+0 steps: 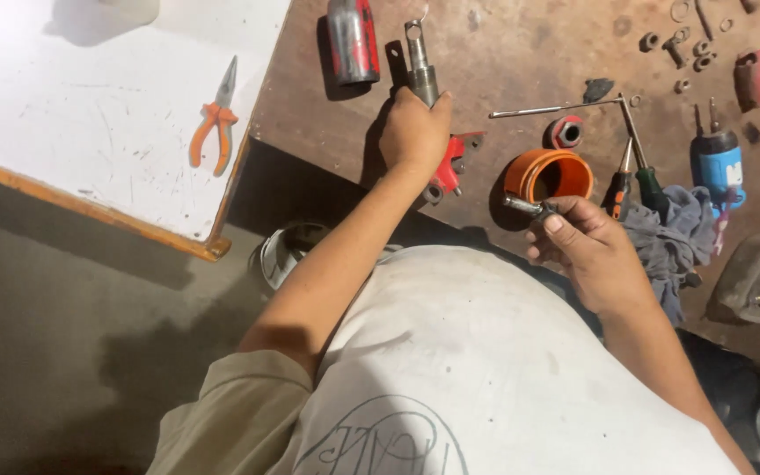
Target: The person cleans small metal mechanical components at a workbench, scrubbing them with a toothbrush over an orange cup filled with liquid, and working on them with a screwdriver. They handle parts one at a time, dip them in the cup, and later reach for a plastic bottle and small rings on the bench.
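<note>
Evidently the bench [503, 53] carries the work: the left hand [413, 134] is wrapped around an upright steel shaft [420, 66], a red bracket [450, 167] just right of it. The right hand [584, 251] pinches a small bolt [521, 206] near the orange ring [549, 174] (judging only). Steady the shaft firmly, keeping the bolt pinched near its end.
</note>
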